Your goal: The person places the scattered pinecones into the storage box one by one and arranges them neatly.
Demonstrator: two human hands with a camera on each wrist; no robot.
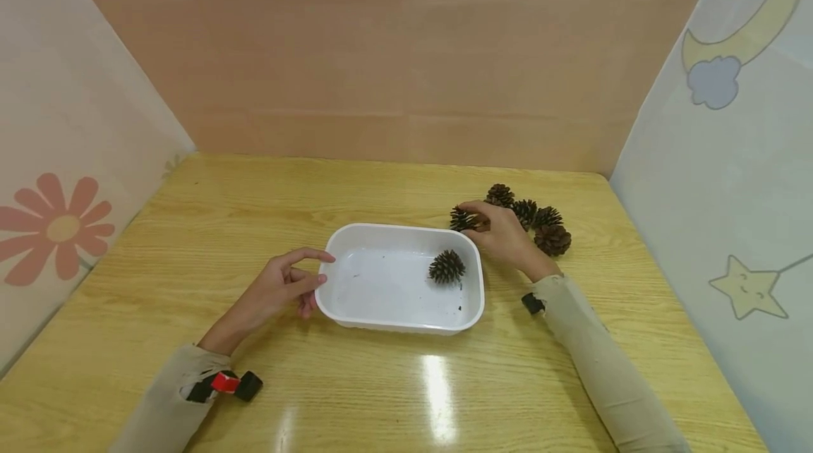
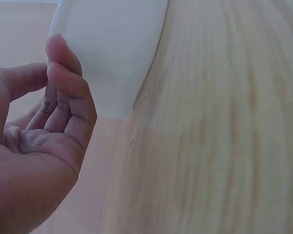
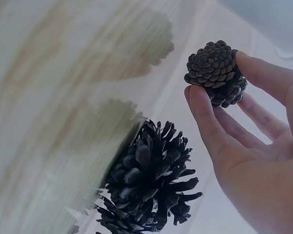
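Pinching a pine cone point(image 1: 459, 220) between thumb and fingertips: right hand point(image 1: 504, 236), near far right corner of white tub point(image 1: 375, 294) | left hand point(image 1: 284, 285) gripped tub's left rim | second cone point(image 1: 447, 267) lay inside, right end | judged: light pinch, rim clearance, steadied tub mattered most

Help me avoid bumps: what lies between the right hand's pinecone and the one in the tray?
The tray's far rim, seen in the head view.

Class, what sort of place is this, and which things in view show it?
Probably an indoor play or craft corner: a wood-grain table runs up to a brown back wall, and pale side walls carry a cartoon flower and moon.
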